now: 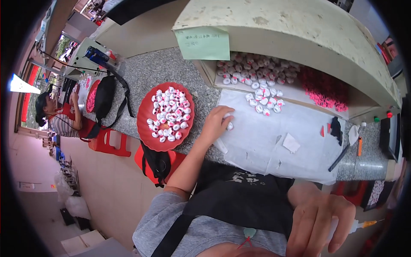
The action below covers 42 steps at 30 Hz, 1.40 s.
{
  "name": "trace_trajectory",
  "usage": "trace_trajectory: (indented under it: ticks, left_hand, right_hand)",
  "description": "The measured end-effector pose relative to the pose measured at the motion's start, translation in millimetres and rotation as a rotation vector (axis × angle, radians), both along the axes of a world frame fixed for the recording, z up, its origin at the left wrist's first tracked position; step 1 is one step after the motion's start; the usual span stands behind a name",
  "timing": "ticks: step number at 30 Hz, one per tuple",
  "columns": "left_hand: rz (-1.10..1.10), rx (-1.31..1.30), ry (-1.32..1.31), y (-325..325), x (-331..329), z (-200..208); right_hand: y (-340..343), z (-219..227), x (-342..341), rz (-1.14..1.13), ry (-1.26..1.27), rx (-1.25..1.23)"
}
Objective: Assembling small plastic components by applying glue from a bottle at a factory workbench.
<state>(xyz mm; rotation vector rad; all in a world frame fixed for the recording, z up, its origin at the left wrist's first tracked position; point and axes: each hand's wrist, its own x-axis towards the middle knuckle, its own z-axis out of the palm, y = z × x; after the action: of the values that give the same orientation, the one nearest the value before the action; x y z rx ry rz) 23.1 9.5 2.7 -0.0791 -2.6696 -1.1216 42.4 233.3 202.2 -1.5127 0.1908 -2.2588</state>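
While the right hand (320,216) is up close, low on the right side, its fingers curl around a syringe (353,227) with a clear body and a thin orange tip. The syringe's long side runs out to the right and a little up, so its tip points away from the left hand (217,123). A black apron (239,188) of soft cloth lies over a grey shirt.

Past the apron, the left hand rests on a thin, wrinkly white sheet (252,132), fingers bent. One small round piece (230,126) sits right at its fingertips, on the hand's right side. This hand is far nearer to it than the right hand. It is too small to tell if the fingers pinch it or just touch it. A flat white square (291,143) lies to the right.

To the left, a shiny red plate (161,147) with a wavy rim holds many white balls with pink spots. It stands on a speckled grey stone table (205,92). Farther up, more white balls (259,109) lie loose on the sheet, below a scratched, cream-coloured shelf (274,19) with bright pink bits (323,90) inside. Far left, another person (64,122) in stripes sits at the table.
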Motion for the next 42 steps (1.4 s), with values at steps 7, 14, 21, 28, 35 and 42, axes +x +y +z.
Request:
trace_trajectory:
  ticks: [7,14,21,28,35,42]
  left_hand:
    - [-0.071,-0.071,0.127,38,-29,14]
    - [-0.278,-0.300,0.378,86,-51,-9]
    - [-0.239,-0.249,0.334,90,-56,-20]
    - [-0.178,-0.310,0.323,91,-53,-21]
    - [-0.247,0.610,0.069,85,-30,21]
    - [-0.278,1.315,-0.347,75,7,49]
  right_hand:
    - [19,-11,-4,-0.010,-0.008,0.049]
    - [30,-32,-3,0.092,0.064,0.082]
    - [53,-77,1,-0.370,-0.778,0.399]
    - [52,-106,-3,-0.671,-0.673,0.659]
    - [51,-107,-4,-0.724,-0.611,0.782]
    - [40,-116,-3,-0.993,-0.462,1.078]
